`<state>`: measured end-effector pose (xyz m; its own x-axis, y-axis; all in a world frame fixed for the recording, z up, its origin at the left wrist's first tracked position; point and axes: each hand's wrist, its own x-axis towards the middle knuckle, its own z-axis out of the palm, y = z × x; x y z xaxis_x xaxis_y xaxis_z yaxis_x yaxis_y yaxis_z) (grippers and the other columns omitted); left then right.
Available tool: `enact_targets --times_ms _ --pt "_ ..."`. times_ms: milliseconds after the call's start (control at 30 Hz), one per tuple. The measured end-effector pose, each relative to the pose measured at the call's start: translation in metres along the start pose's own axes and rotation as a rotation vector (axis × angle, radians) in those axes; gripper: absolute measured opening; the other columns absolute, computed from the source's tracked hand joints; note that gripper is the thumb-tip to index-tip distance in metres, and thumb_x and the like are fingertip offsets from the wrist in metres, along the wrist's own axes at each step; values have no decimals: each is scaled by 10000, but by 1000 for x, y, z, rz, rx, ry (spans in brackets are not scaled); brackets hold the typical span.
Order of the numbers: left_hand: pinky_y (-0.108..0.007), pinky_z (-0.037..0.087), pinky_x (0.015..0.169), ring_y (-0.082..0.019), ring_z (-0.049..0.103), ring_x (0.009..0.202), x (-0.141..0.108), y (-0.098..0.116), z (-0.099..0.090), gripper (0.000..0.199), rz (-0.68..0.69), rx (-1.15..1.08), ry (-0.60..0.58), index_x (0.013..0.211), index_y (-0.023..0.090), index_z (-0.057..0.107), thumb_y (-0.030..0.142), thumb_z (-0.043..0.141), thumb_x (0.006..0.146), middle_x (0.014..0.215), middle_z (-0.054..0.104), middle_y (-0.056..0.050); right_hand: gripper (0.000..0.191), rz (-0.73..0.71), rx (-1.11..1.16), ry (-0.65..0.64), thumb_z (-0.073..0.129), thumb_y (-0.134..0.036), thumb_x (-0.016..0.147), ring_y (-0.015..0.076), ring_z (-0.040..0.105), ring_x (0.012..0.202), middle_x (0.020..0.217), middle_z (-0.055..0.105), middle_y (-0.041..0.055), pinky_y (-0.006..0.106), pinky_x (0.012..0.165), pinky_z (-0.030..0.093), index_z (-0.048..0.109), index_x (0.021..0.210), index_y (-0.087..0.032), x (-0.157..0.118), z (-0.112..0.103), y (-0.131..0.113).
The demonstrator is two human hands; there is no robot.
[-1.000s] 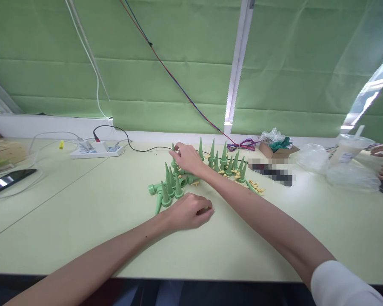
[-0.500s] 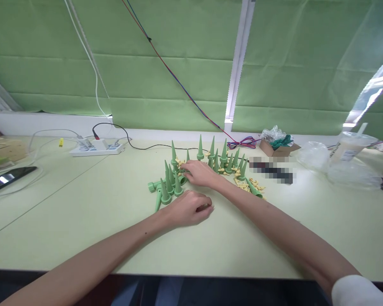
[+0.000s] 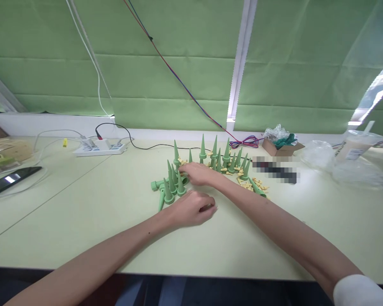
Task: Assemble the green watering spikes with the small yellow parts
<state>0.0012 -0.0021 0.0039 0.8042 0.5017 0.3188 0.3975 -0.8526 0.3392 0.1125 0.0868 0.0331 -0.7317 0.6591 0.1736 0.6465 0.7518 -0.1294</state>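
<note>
Several green cones (image 3: 203, 146) stand upright in the middle of the table, with small yellow pieces (image 3: 245, 183) among them and to their right. My right hand (image 3: 195, 173) reaches in among the cones at the left, its fingers bent down beside some yellow pieces; its fingertips are partly hidden. In front of the cones, my left hand (image 3: 196, 208) rests curled near the table, thumb and fingers together, and anything between them is too small to make out. A green cone (image 3: 257, 187) lies on its side at the right.
A power strip (image 3: 99, 147) with plugs and cables sits at the back left, a black phone (image 3: 12, 180) at far left. Back right are a cardboard box (image 3: 282, 148), plastic bags (image 3: 317, 155) and a cup (image 3: 355, 146). The table's front edge (image 3: 210, 278) runs below.
The view has shifted slightly, so the scene sits a little further right. My right hand has moved slightly, its fingers lower among the cones. My left hand keeps its curled pose.
</note>
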Motion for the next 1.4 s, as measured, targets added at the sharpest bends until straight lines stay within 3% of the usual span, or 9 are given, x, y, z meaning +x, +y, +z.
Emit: enact_targets --times_ms 433,800,1400 --pt "-253 332 543 -120 474 518 0 -1 1 293 -7 -13 7 696 162 592 261 444 928 578 546 -13 236 60 -37 -49 456 -13 784 173 511 677 799 632 41 270 551 240 602 812 -196 -9 -3 1" --pt "-267 298 527 -116 417 494 1 0 1 303 -3 -35 35 642 164 560 250 457 914 535 479 2 281 57 -4 38 471 -79 852 205 600 840 1012 678 89 266 609 337 692 995 -179 -27 2 -1" --pt "-253 321 538 -111 423 508 1 -1 1 294 -16 20 9 652 164 566 230 461 918 570 515 4 264 -30 307 131 482 -19 830 177 617 879 971 709 66 281 780 441 704 879 -153 -65 6 12"
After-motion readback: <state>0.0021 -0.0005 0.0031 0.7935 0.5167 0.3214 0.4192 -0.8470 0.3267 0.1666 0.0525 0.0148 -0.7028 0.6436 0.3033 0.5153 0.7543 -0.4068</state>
